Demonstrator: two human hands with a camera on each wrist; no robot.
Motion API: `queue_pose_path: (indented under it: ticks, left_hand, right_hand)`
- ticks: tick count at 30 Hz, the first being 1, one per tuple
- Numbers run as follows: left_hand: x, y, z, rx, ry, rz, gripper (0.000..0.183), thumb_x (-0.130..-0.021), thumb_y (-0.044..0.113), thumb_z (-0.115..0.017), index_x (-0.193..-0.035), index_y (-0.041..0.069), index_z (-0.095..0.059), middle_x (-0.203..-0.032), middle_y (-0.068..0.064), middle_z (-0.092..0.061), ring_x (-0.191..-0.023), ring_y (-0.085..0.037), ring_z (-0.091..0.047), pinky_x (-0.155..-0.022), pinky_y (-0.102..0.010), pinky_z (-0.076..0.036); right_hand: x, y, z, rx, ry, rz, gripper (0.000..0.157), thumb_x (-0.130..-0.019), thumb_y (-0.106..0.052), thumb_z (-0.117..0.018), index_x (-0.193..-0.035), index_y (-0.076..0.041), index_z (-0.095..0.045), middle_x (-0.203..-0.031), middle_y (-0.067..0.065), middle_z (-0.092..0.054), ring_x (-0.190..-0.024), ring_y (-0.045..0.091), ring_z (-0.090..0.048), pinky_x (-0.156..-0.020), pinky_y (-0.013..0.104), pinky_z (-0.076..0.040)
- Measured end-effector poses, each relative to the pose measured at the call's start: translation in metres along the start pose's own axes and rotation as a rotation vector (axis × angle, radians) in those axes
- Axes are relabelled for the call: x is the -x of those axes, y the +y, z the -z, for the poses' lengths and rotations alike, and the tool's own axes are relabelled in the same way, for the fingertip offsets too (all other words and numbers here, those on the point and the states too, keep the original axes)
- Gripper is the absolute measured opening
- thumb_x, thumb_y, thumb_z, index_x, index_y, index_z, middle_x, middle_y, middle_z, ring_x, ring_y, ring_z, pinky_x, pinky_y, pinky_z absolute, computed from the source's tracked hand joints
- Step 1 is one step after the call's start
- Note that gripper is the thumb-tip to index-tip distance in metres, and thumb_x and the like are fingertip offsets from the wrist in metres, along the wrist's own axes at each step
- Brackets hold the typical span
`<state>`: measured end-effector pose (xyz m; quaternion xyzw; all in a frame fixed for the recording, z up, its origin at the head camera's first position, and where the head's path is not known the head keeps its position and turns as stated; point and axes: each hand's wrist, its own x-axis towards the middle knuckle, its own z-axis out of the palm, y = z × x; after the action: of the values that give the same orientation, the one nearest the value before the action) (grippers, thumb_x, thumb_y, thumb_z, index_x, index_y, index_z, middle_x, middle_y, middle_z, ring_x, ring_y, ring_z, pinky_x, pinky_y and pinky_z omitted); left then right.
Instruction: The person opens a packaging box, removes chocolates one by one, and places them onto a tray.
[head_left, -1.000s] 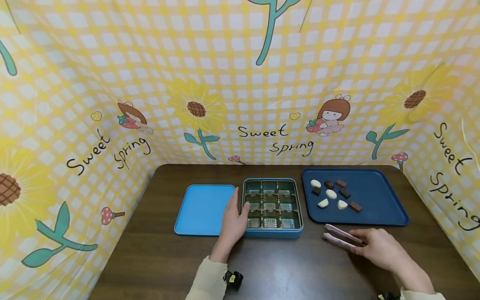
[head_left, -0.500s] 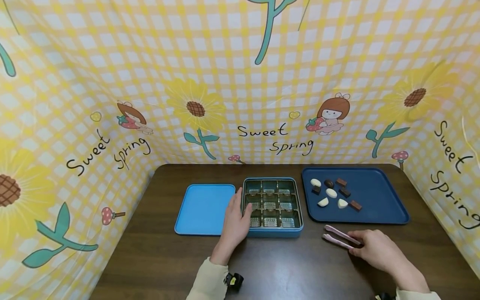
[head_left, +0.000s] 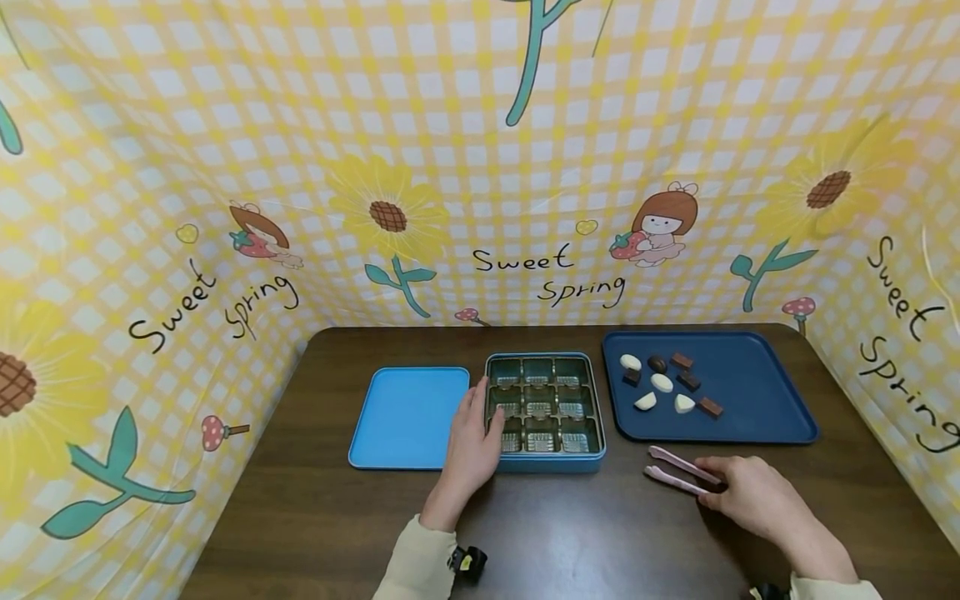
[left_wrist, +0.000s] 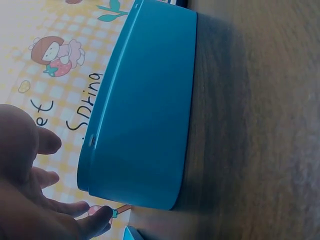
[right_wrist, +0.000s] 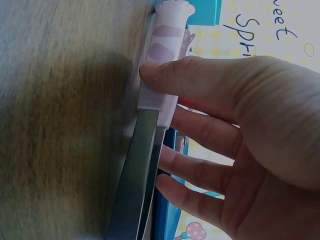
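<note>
My left hand [head_left: 471, 442] lies along the left side of a blue tin box [head_left: 551, 465], its fingers extended and thumb near the rim. The box holds a shiny tray [head_left: 540, 407] of square compartments, none with anything visible in it. In the left wrist view the fingers [left_wrist: 70, 207] are spread by one end of the box. My right hand [head_left: 765, 500] pinches a pair of tongs [head_left: 681, 463] between thumb and fingers, over the table in front of the navy tray [head_left: 757, 400]. Pink paw-shaped ends and metal arms [right_wrist: 135, 170] show on the tongs in the right wrist view.
Several chocolates lie on the tray's left half, among them a white one [head_left: 662, 383], a brown bar [head_left: 710, 407] and a dark round one [head_left: 657, 364]. A light blue lid [head_left: 408, 417] lies left of the box. Checkered cloth [head_left: 510, 183] surrounds the dark wooden table [head_left: 300, 517].
My left hand has shifted slightly right against the box, its thumb lower. The right hand keeps hold of the tongs and has barely moved. The head view has tilted slightly.
</note>
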<state>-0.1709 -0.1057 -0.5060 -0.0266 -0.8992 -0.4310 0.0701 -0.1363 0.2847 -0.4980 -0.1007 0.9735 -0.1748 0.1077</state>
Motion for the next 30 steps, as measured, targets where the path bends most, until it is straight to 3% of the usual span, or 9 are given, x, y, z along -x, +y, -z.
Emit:
queue_pose_path:
  ticks: [6,10,17,19,21,25,27,30]
  left_hand:
    - [0.002,0.001,0.001,-0.011,-0.021,0.010,0.060,-0.107,0.025,-0.050,-0.161,0.012,-0.027,-0.162,-0.025,-0.023,-0.146,-0.048,-0.027,-0.110,-0.068,-0.029]
    - [0.003,0.002,0.002,-0.021,-0.020,0.023,0.064,-0.107,0.026,-0.052,-0.163,0.014,-0.023,-0.166,-0.022,-0.014,-0.148,-0.048,-0.021,-0.111,-0.068,-0.025]
    - [0.003,0.005,0.004,-0.082,-0.004,-0.015,0.064,-0.107,0.031,-0.053,-0.162,0.013,-0.027,-0.167,-0.019,-0.015,-0.148,-0.048,-0.021,-0.111,-0.068,-0.026]
    - [0.002,0.007,0.006,-0.099,0.002,-0.034,0.063,-0.106,0.034,-0.052,-0.161,0.012,-0.029,-0.166,-0.019,-0.017,-0.148,-0.048,-0.021,-0.110,-0.068,-0.028]
    - [0.001,0.009,0.008,-0.112,0.003,-0.056,0.063,-0.106,0.037,-0.051,-0.160,0.012,-0.030,-0.165,-0.020,-0.019,-0.148,-0.047,-0.021,-0.110,-0.068,-0.029]
    - [-0.001,0.015,0.015,-0.132,0.010,-0.089,0.065,-0.106,0.042,-0.051,-0.160,0.013,-0.030,-0.165,-0.020,-0.019,-0.149,-0.047,-0.018,-0.109,-0.068,-0.029]
    - [-0.003,0.019,0.021,-0.150,0.022,-0.105,0.068,-0.105,0.045,-0.051,-0.161,0.014,-0.029,-0.166,-0.019,-0.017,-0.149,-0.047,-0.016,-0.109,-0.068,-0.030]
    - [-0.010,0.027,0.030,-0.200,0.056,-0.140,0.073,-0.103,0.051,-0.052,-0.162,0.016,-0.026,-0.166,-0.019,-0.015,-0.150,-0.049,-0.013,-0.109,-0.069,-0.029]
  right_hand:
    - [0.003,-0.001,0.001,-0.001,0.000,-0.004,0.048,-0.078,-0.026,-0.086,-0.121,-0.007,-0.074,-0.108,0.017,-0.074,-0.097,0.034,-0.069,-0.076,0.056,-0.052]
    - [0.007,-0.005,0.003,-0.001,0.047,0.015,0.045,-0.080,-0.029,-0.085,-0.119,-0.008,-0.075,-0.108,0.014,-0.074,-0.097,0.033,-0.069,-0.076,0.055,-0.053]
    - [0.012,-0.020,0.013,-0.008,0.180,0.050,0.042,-0.085,-0.027,-0.081,-0.123,-0.008,-0.073,-0.083,0.005,-0.071,-0.072,0.020,-0.060,-0.058,0.038,-0.043]
    - [0.012,-0.026,0.017,-0.020,0.244,0.082,0.042,-0.086,-0.024,-0.081,-0.123,-0.008,-0.073,-0.083,0.004,-0.071,-0.072,0.022,-0.061,-0.058,0.037,-0.042]
    - [0.011,-0.032,0.018,-0.010,0.366,0.158,0.041,-0.082,-0.020,-0.084,-0.121,-0.009,-0.074,-0.093,0.007,-0.075,-0.080,0.026,-0.066,-0.060,0.040,-0.047]
    - [0.004,-0.047,0.020,-0.022,0.611,0.285,0.045,-0.074,-0.013,-0.088,-0.117,-0.008,-0.076,-0.097,0.012,-0.075,-0.082,0.031,-0.068,-0.058,0.042,-0.049]
    - [-0.001,-0.057,0.024,-0.037,0.693,0.301,0.046,-0.073,-0.012,-0.089,-0.117,-0.007,-0.075,-0.098,0.015,-0.075,-0.083,0.034,-0.068,-0.056,0.044,-0.050]
    - [-0.008,-0.075,0.033,-0.081,0.734,0.260,0.047,-0.077,-0.014,-0.087,-0.122,-0.006,-0.073,-0.109,0.019,-0.074,-0.091,0.038,-0.067,-0.061,0.050,-0.052]
